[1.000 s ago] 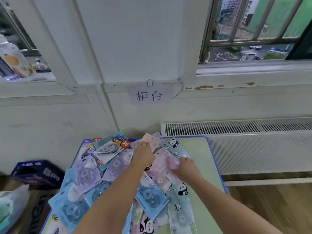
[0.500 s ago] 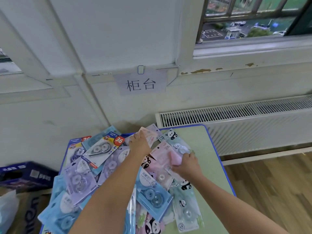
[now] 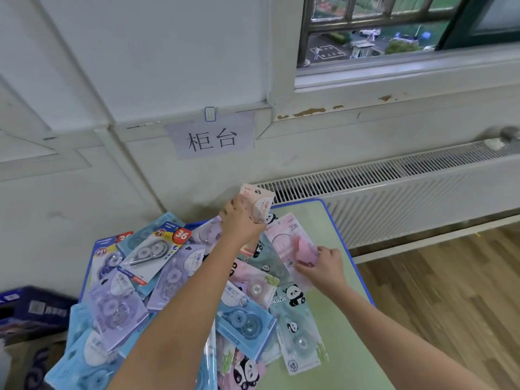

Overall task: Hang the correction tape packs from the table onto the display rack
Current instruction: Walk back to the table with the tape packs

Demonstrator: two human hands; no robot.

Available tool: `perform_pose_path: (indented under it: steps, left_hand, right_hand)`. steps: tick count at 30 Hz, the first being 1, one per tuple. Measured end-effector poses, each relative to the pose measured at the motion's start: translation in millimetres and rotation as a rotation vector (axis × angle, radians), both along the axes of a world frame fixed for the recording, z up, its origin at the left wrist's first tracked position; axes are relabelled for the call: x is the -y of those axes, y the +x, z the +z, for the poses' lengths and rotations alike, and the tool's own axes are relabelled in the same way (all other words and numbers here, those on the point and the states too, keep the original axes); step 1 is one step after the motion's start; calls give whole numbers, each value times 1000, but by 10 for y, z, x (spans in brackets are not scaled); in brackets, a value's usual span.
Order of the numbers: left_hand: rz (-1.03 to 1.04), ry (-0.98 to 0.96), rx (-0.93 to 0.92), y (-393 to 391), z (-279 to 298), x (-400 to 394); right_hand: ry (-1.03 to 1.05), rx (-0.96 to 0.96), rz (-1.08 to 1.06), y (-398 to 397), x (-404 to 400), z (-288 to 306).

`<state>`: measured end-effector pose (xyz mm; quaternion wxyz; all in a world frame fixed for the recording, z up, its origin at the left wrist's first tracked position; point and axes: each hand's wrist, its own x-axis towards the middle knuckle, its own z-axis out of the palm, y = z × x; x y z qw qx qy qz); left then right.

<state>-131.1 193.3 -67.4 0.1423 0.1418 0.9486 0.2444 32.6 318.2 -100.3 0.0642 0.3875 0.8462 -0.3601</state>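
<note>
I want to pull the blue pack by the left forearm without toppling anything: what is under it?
The blue pack lies on a pink pack and a panda pack. Whatever lies deeper beneath it is covered.

Wall sign (image 3: 211,138) is showing "柜台", a blue-white pack (image 3: 157,250) is flashing "36", the pink pack (image 3: 292,243) "30m", the teal pack (image 3: 295,316) "PANDA".

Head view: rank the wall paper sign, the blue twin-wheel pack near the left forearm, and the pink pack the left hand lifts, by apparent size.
1. Wall paper sign, largest.
2. Blue twin-wheel pack, though it lies nearer the camera, so this rank is unsure.
3. Pink pack gripped by the left hand, smallest; partly hidden by that hand.
</note>
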Motion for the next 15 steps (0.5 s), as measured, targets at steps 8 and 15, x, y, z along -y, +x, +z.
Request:
perform_pose_path:
  steps: [8, 15]
  left_hand:
    - [156, 452, 284, 303, -3, -279]
    - [122, 577, 617, 866, -8, -666]
  right_hand:
    - [-343, -255, -489, 202, -148, -60]
    - [-654, -452, -710, 721, -488, -29]
